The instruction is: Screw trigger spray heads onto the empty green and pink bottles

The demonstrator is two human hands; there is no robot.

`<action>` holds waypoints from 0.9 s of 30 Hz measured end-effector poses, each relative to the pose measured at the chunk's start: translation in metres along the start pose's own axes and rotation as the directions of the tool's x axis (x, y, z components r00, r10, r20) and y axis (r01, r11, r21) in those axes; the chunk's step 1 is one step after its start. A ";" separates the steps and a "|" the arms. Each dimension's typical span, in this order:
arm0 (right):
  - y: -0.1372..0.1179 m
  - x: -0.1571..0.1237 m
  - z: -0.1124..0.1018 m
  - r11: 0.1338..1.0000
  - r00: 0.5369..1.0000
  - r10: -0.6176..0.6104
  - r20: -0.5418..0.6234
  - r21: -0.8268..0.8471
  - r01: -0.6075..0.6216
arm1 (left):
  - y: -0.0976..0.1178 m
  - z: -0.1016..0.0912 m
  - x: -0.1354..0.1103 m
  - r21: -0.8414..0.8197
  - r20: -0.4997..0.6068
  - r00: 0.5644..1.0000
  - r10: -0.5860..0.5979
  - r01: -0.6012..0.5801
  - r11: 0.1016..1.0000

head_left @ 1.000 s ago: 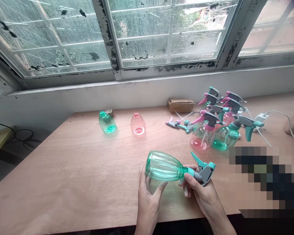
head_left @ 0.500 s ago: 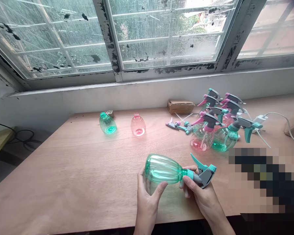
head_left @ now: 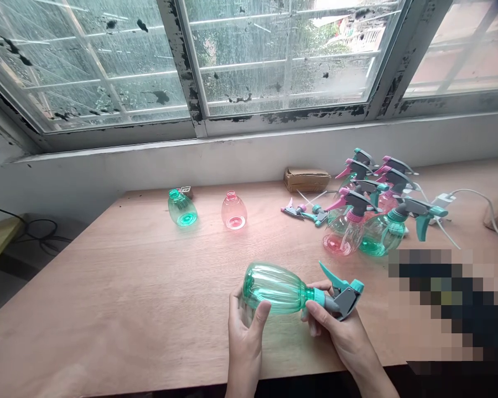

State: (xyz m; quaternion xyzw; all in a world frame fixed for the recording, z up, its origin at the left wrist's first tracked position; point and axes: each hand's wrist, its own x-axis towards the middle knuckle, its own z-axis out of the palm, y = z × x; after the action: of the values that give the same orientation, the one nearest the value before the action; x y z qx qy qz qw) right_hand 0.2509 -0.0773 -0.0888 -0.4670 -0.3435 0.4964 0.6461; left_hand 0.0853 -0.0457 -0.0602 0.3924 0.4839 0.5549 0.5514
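I hold a green translucent spray bottle [head_left: 276, 287] sideways above the wooden table [head_left: 128, 293], its base pointing left. My left hand [head_left: 244, 326] cups the bottle's body from below, thumb up on its near side. My right hand [head_left: 336, 326] is wrapped round the neck and the grey and teal trigger head [head_left: 342, 293] at the bottle's right end. The trigger lever points up and to the left.
A capless green bottle [head_left: 181, 209] and a capless pink bottle [head_left: 233, 211] stand at the table's far side. Several assembled spray bottles [head_left: 369, 215] cluster at the right, with loose trigger heads [head_left: 305, 211], a small cardboard box [head_left: 307, 179] and a white cable [head_left: 477, 199].
The bottle has shifted slightly left and lower in my hands. My left thumb has slid further up its side. My right hand keeps its grip on the trigger head.
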 end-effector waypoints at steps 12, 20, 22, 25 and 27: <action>0.007 0.005 -0.007 0.999 0.996 -0.027 -0.080 0.043 0.030 | -0.010 0.000 -0.001 0.068 0.116 0.992 0.049 -0.058 0.996; 0.003 0.000 -0.002 1.000 1.000 0.003 -0.030 -0.022 -0.004 | 0.003 0.002 -0.003 -0.001 0.064 0.998 0.006 -0.006 1.000; 0.001 0.000 -0.001 1.000 1.000 -0.001 -0.019 -0.030 0.001 | 0.001 0.002 0.000 -0.010 0.052 0.999 -0.007 0.008 1.000; 0.001 0.001 -0.002 1.000 0.999 -0.006 -0.050 -0.016 0.005 | -0.005 0.002 0.003 0.004 0.060 0.998 0.021 -0.021 1.000; 0.002 0.003 -0.002 1.000 0.998 -0.003 -0.059 -0.008 0.003 | -0.011 0.001 0.004 0.009 0.059 0.997 0.042 -0.043 0.999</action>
State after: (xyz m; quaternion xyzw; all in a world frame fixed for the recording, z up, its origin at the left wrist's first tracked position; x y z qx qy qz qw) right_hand 0.2531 -0.0753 -0.0914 -0.4834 -0.3271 0.4802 0.6548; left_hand 0.0890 -0.0429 -0.0712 0.4217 0.4616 0.5522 0.5515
